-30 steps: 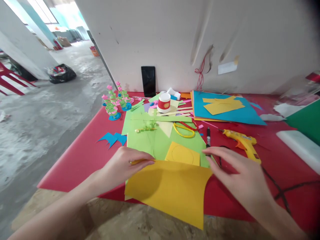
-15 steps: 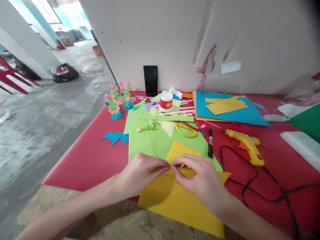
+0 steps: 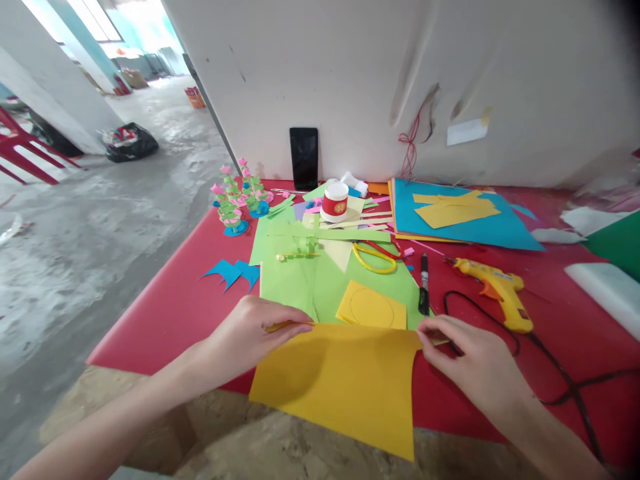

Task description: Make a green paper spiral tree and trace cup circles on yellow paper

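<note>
A large sheet of yellow paper (image 3: 340, 387) hangs between my hands, its lower part reaching past the table's front edge. My left hand (image 3: 265, 327) pinches its top edge toward the left, thumb against fingers. At the top right corner, my right hand (image 3: 465, 350) grips the sheet between thumb and fingertips. Just beyond the sheet lies a smaller yellow paper piece (image 3: 375, 305) with a circle drawn on it. It rests on light green paper (image 3: 287, 287). Scissors (image 3: 375, 260) with yellow and red handles and a black pen (image 3: 424, 283) lie behind.
A yellow glue gun (image 3: 500, 287) with a black cord lies on the right. Small paper plants (image 3: 235, 213) stand at the back left, near blue paper cutouts (image 3: 233, 273). A red and white cup (image 3: 335, 202), paper strips, a phone (image 3: 304, 159) and blue sheets (image 3: 510, 227) are along the wall.
My right hand has moved right along the top edge to the corner, away from my left hand. My left hand and the yellow sheet have shifted left, uncovering more of the circle-marked piece.
</note>
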Tool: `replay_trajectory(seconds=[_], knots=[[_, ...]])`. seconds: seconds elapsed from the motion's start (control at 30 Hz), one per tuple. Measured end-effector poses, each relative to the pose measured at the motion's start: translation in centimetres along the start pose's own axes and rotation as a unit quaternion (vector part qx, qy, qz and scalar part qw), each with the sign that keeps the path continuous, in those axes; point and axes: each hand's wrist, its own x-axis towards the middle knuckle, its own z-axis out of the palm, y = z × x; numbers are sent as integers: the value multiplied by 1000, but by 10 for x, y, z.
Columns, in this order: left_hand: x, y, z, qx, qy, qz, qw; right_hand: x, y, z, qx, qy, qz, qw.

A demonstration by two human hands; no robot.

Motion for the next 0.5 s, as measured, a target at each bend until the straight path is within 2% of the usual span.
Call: replay_trajectory(seconds=[0.1,0.17,0.27,0.37,0.5], knots=[[-1,-1,0,-1,-8,12,1000,-6,17,1,-73,-10,-17,997],[-1,-2,-3,6,-1,6,1000,-8,28,-2,-125,-13,-1,992],[-2,-4,-8,23,6,-7,1000,-9,34,-10,-150,25,16,988],[-2,-7,-8,17,-11,8,1000,-5,17,-14,-97,51,-48,993],[0,-9,-3,25,-14,34,999,7,-17,-5,-32,-10,-157,987]])
